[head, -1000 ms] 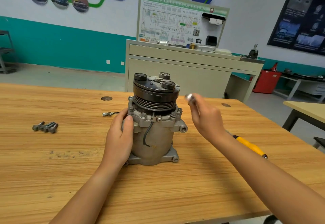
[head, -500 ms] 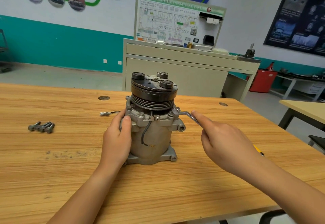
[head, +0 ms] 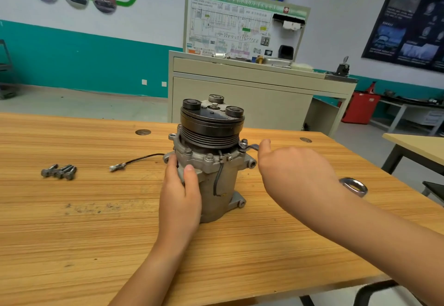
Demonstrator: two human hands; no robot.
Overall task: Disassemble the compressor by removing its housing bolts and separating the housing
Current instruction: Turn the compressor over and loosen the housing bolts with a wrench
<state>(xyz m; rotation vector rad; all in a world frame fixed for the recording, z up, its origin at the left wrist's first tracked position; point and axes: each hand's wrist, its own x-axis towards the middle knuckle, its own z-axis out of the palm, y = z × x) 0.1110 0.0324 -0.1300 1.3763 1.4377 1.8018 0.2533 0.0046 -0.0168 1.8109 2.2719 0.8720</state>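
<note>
The compressor [head: 211, 137] stands upright mid-table [head: 96, 233]. The left hand [head: 180, 190] still clamps its housing at 9 o'clock, thumb across the front. At 3 o'clock the right hand [head: 295, 173] has rolled over the wrench [head: 343, 181], and the ring end now pokes out past the wrist. Thumb up, fingers hidden, so I can't tell the grip. Loose bolts [head: 58, 171] unmoved, far out at 9 o'clock.

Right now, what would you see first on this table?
A grey compressor with a black pulley stands upright on the wooden table, and the left hand grips its side. The right hand holds a wrench on a top bolt. Loose bolts lie far left.
</note>
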